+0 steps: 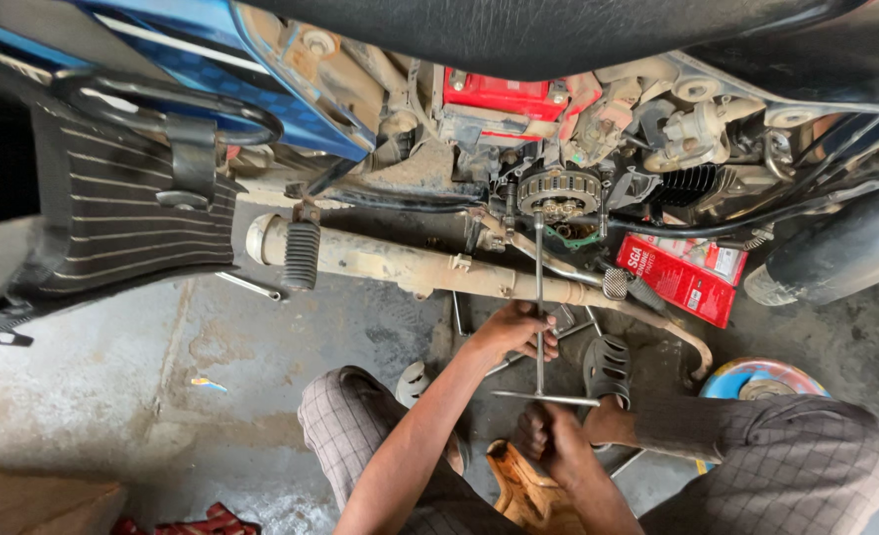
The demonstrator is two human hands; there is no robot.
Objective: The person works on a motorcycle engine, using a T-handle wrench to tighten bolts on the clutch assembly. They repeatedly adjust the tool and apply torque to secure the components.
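Note:
A long T-handle wrench (539,287) runs from my lap up to the round clutch assembly (558,191) on the open side of a motorcycle engine. My left hand (515,332) is wrapped around the wrench's shaft about midway. Closer to me, my right hand (552,434) grips just under the wrench's crossbar (518,395). The wrench tip meets the clutch centre, just above a green gasket (576,238).
A rusty exhaust pipe (400,266) and a rubber footpeg (301,254) cross in front of the engine. A red carton (679,284) lies at the right, a spanner (251,285) on the concrete floor at left. A sandal (608,367), colourful round tin (756,376) and wooden stool (523,487) sit near my knees.

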